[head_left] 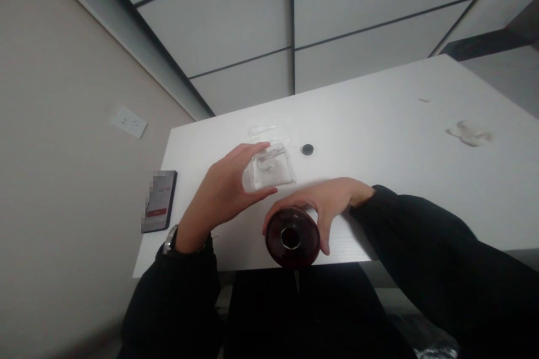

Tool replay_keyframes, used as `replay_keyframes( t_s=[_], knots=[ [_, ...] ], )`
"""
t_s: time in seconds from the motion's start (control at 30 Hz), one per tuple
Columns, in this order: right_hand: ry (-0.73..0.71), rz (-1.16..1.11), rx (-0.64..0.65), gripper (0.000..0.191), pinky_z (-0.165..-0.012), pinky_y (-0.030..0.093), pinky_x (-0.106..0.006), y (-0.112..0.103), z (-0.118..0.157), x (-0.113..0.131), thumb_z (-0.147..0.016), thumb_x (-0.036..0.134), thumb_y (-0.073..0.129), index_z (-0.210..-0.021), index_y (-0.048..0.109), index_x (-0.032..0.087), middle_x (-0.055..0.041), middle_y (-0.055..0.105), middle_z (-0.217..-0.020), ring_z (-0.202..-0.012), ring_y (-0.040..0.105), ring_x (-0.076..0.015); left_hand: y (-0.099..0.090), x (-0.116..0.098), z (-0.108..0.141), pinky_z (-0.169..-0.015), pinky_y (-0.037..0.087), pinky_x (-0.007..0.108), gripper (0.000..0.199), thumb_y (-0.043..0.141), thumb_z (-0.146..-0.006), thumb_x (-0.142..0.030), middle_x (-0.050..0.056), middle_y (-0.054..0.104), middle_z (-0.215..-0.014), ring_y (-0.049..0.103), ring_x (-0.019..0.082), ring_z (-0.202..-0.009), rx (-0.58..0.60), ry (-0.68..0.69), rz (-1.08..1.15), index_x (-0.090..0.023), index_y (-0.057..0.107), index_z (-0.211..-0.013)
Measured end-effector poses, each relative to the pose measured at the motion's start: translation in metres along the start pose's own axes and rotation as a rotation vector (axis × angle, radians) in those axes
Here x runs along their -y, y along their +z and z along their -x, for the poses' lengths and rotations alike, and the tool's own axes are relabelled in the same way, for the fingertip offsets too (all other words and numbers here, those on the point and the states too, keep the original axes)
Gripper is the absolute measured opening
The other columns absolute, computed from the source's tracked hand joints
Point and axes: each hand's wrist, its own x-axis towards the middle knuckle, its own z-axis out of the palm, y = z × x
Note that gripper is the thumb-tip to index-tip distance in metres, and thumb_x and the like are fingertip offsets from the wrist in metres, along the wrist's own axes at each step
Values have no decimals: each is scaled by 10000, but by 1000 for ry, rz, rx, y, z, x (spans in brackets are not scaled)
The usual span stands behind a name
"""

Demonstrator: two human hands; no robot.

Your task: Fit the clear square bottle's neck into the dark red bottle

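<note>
Red vessel [275,244] held by right hand [328,199]; left hand [227,182] holds clear container [274,168]; dark disc [307,150] near.

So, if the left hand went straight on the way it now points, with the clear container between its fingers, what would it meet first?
Probably the small dark cap, just beyond the clear container at the left hand, though its height above the table is unclear.

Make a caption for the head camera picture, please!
Left hand holds a clear container, right hand a round dark-red vessel, at a white table.
</note>
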Motion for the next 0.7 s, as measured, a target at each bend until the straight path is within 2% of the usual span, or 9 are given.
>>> replay_keyframes(
  t_s=[0.13, 0.23, 0.43, 0.57, 0.7],
  knots=[
    [-5, -13, -3, 1012, -1187, 492, -427, 0, 0, 0, -600, 401, 1070, -1455, 606, 124, -183, 689, -1471, -1392, 639, -331, -23, -5, 15, -1217, 557, 501, 703, 840, -913, -426, 104, 655, -1529, 640, 319, -1420, -136, -5, 83, -230, 535, -1515],
    [-17, -35, 5, 1004, -1172, 505, -430, 0, 1, -1, -614, 376, 1064, -1459, 588, 117, -192, 690, -1466, -1376, 651, -327, -34, -10, 32, -1238, 553, 484, 710, 835, -907, -421, 54, 571, -1564, 616, 305, -1443, -219, -98, 226, -284, 485, -1508],
    [-14, -8, -71, 1009, -1164, 506, -452, -1, 2, -5, -598, 383, 1070, -1450, 595, 126, -194, 696, -1454, -1370, 655, -342, -46, -26, 64, -1194, 622, 497, 568, 929, -819, -357, 5, 710, -1371, 706, 281, -1356, -398, -174, 372, -346, 560, -1251],
    [-49, 23, -122, 1016, -1189, 484, -449, -3, 2, -10, -605, 368, 1069, -1475, 586, 157, -177, 683, -1484, -1389, 642, -330, -49, -28, 84, -1172, 636, 504, 482, 927, -841, -408, 3, 745, -1398, 691, 288, -1397, -407, -211, 416, -344, 581, -1171],
    [-86, 18, -136, 997, -1214, 466, -440, -4, 2, -13, -629, 338, 1059, -1493, 586, 180, -163, 660, -1526, -1422, 620, -318, -49, -20, 100, -1176, 626, 557, 416, 928, -853, -389, 31, 730, -1446, 661, 321, -1437, -325, -199, 354, -343, 641, -1150]
  ],
)
